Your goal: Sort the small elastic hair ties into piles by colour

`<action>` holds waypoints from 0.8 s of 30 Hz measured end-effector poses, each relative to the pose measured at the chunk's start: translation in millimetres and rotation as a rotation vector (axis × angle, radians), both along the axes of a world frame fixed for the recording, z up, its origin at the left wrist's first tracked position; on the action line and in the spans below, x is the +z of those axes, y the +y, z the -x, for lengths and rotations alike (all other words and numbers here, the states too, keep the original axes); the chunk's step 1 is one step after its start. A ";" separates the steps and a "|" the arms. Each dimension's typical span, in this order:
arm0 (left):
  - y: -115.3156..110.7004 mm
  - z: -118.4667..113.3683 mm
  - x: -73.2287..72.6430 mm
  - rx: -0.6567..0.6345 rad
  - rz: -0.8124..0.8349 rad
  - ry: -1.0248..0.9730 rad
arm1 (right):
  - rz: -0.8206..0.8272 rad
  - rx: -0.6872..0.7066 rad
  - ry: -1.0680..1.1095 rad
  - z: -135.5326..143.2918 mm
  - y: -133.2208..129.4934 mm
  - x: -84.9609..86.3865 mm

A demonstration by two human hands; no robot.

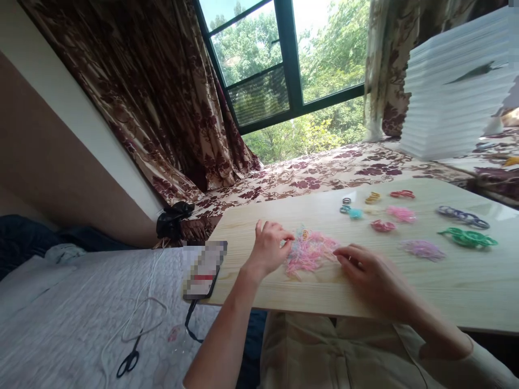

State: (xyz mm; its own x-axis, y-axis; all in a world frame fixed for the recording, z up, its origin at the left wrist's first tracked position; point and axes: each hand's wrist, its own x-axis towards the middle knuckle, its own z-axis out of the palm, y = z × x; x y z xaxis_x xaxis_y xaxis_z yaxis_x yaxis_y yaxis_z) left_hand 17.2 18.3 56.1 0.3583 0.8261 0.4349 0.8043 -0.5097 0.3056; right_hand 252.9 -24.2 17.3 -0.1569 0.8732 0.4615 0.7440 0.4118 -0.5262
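Both hands rest on the pink pile of elastic bands (308, 255) near the desk's (446, 292) front edge. The left hand (270, 249) has fingertips pressed together, pinching strands at the pile's left side; the right hand (371, 273) lies with fingers loosely curled, touching its right side.

The phone (203, 269) at the board's corner is blurred over, so its screen cannot be read. The left hand (268, 249) and right hand (371, 270) cover the edges of the pink pile of bands (308, 255), whose single strands are too fine to tell apart. The stack of white trays (454, 86) is cut off by the right edge.
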 end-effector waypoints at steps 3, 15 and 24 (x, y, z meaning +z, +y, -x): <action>-10.3 1.6 -2.5 -0.034 0.063 -0.049 | -0.013 -0.002 -0.001 0.2 -0.2 -0.8; -43.4 25.2 -26.0 0.020 0.092 -0.038 | -0.016 -0.015 0.001 -1.2 -0.4 -1.9; -59.1 22.5 -20.5 0.037 0.086 -0.083 | -0.027 -0.012 0.006 0.2 -0.3 -0.8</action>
State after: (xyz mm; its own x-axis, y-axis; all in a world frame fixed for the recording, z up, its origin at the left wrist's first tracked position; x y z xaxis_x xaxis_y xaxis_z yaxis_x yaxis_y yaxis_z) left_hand -5.3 -40.9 35.6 0.2925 0.8737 0.3888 0.7919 -0.4492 0.4137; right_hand 252.7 -24.5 16.5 -0.1438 0.8619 0.4862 0.7455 0.4175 -0.5195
